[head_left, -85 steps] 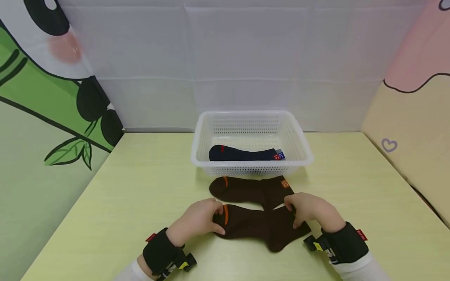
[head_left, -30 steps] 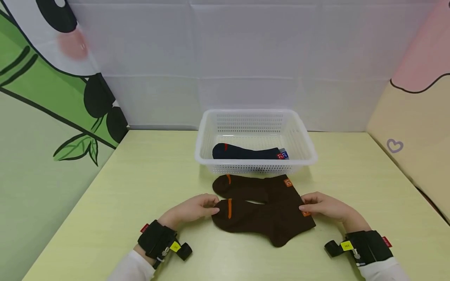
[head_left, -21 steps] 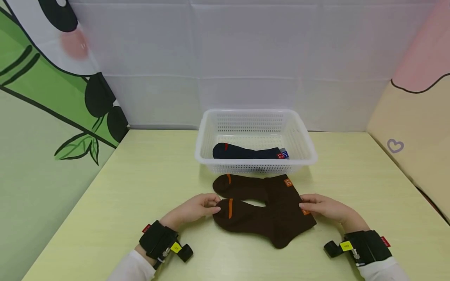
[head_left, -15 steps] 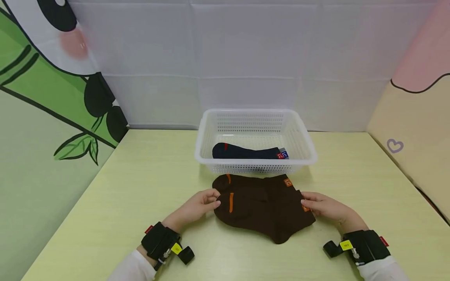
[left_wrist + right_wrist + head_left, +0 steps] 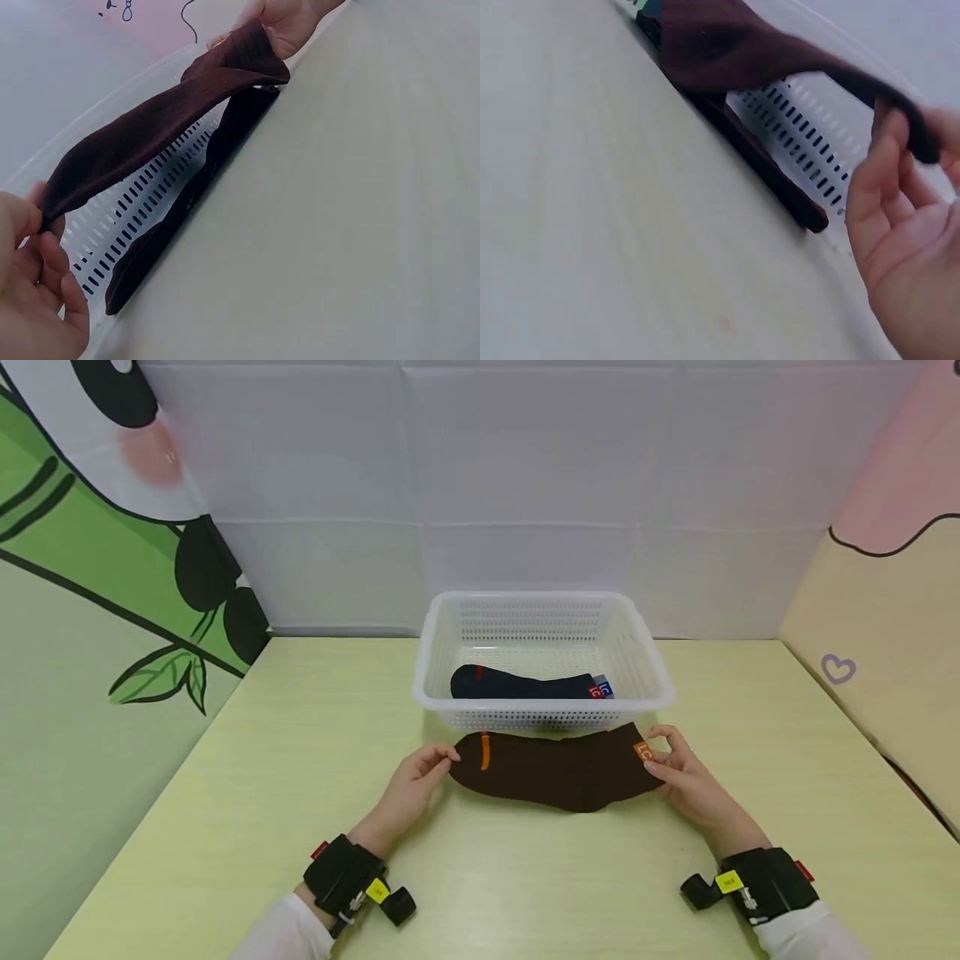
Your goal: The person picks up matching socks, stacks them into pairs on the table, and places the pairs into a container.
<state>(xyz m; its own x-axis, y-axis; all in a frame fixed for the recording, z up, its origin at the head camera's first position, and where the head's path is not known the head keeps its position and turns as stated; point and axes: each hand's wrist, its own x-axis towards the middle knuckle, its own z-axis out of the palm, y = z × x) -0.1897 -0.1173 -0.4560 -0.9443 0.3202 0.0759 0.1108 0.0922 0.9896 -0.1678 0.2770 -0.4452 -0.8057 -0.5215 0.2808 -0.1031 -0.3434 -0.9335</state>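
Note:
My left hand point(image 5: 411, 783) pinches the toe end of a brown sock point(image 5: 551, 770) that has an orange stripe and an orange tag. Its tagged cuff is pinched by my right hand point(image 5: 693, 789). Stretched between both hands, the sock hangs above a second brown sock, which the head view shows almost wholly covered. From the left wrist, that lower sock point(image 5: 169, 225) lies on the table along the basket's side, and a gap shows beneath the raised sock point(image 5: 135, 142). The right wrist view shows the lower sock point(image 5: 769, 169) from the cuff end.
A white perforated basket point(image 5: 543, 706) stands right behind the brown socks. Inside it lie dark navy socks point(image 5: 517, 685) with red and blue tags. The pale yellow table point(image 5: 525, 893) runs back to a grey cloth wall point(image 5: 525, 468).
The nearer brown sock, earlier flat on the table, has been lifted at both ends and moved away from me, over the other sock. Both hands moved up with it.

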